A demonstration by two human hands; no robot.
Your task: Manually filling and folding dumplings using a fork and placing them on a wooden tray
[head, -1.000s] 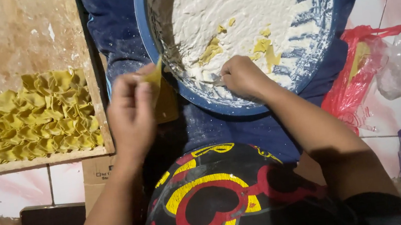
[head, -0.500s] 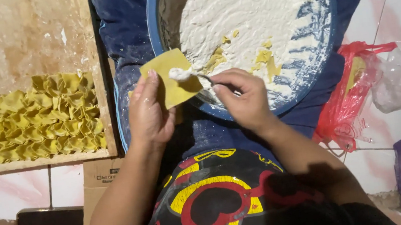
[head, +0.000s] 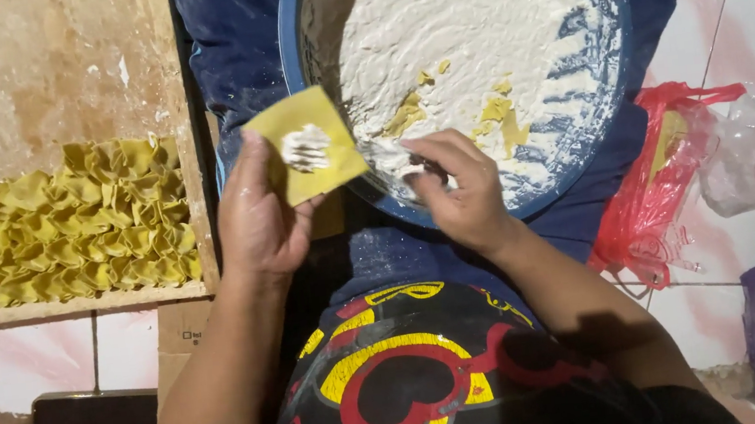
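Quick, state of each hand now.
Left hand: holding a yellow wrapper with white filling.
Right hand: closed on a small utensil, mostly hidden.

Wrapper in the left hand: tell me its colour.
Yellow, with a white dab of filling in the middle; the wrapper shows best in the head view, held by the left hand.

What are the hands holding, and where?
Left hand holds a yellow wrapper by its lower-left edge. Right hand pinches a small tool; the grip hides which part.
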